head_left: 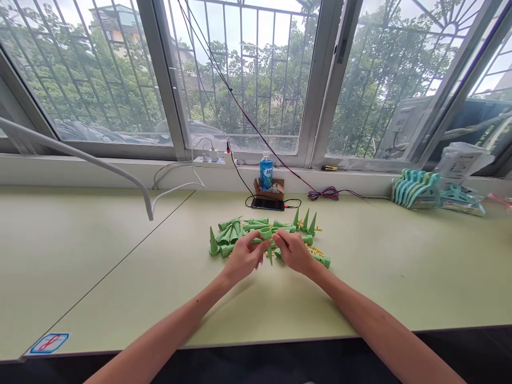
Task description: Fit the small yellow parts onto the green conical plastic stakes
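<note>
My left hand (248, 256) grips a green plastic spike (265, 233), its round open end up and its pointed tip slanting down. Close against that rim, the fingers of my right hand (294, 249) are pinched together; whatever sits between them is too small to make out. Around and behind both hands lies a loose pile of green plastic spikes (230, 233), some on their sides. One cone (214, 242) stands upright at the left of the pile, and several more cones (305, 220) stand at the back right. Small yellow plastic pieces (316, 250) lie by my right hand.
A phone (268, 204) with a cable lies behind the pile, before a cardboard box (276, 193) and a blue bottle (266, 172). Coiled wire (324, 193) and teal hangers (416, 189) are farther right. A white curved tube (120, 165) crosses the left side.
</note>
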`<move>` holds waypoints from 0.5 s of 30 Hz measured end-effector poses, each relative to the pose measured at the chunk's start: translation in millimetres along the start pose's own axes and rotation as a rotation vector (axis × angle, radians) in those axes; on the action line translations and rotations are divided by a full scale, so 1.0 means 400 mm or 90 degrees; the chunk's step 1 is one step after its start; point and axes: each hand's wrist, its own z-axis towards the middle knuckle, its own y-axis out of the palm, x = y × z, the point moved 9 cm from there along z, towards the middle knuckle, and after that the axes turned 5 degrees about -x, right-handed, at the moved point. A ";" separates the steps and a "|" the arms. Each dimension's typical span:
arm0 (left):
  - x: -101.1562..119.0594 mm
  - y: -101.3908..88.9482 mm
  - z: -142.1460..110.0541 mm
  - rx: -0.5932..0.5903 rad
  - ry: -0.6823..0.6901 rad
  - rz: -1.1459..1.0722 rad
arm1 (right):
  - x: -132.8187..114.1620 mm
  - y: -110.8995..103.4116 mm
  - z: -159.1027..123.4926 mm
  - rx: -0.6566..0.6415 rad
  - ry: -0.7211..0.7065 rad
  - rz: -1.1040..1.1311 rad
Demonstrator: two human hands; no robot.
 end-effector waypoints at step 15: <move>0.003 -0.004 0.003 0.046 0.033 -0.012 | 0.020 0.006 0.000 0.004 0.074 0.118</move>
